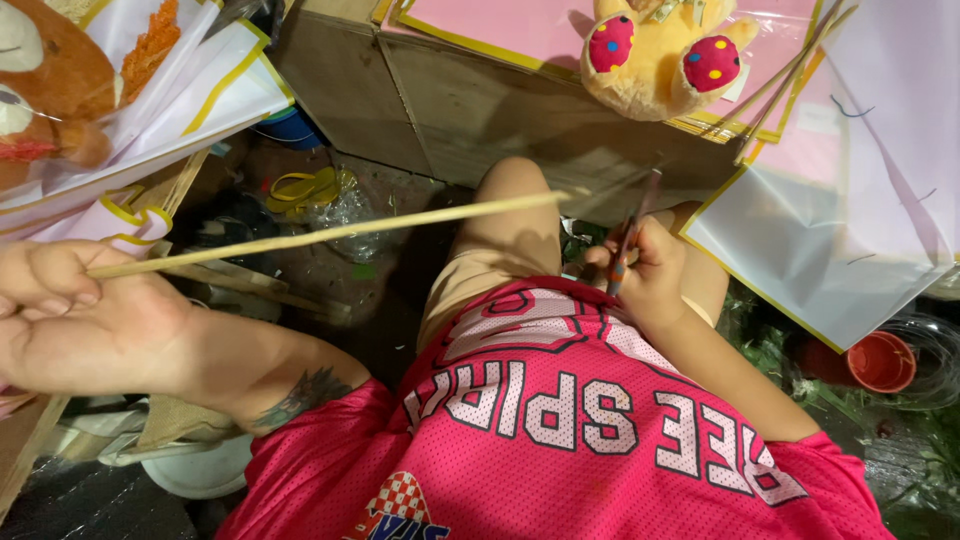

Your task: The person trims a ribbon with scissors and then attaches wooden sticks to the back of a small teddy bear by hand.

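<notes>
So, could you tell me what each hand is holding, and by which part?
The left hand pinches one end of a long pale wooden stick. The right hand grips a thin dark-handled tool near its lower end.

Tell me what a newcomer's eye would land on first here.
The pink jersey fills the bottom centre. Above it, the left hand pinches a long stick running across the middle, while the right hand grips a thin tool. A yellow plush toy sits at the top.

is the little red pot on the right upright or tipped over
Tipped. The red pot lies on its side on the ground, its round open mouth facing the camera sideways rather than up. Whether anything is inside cannot be told.
</notes>
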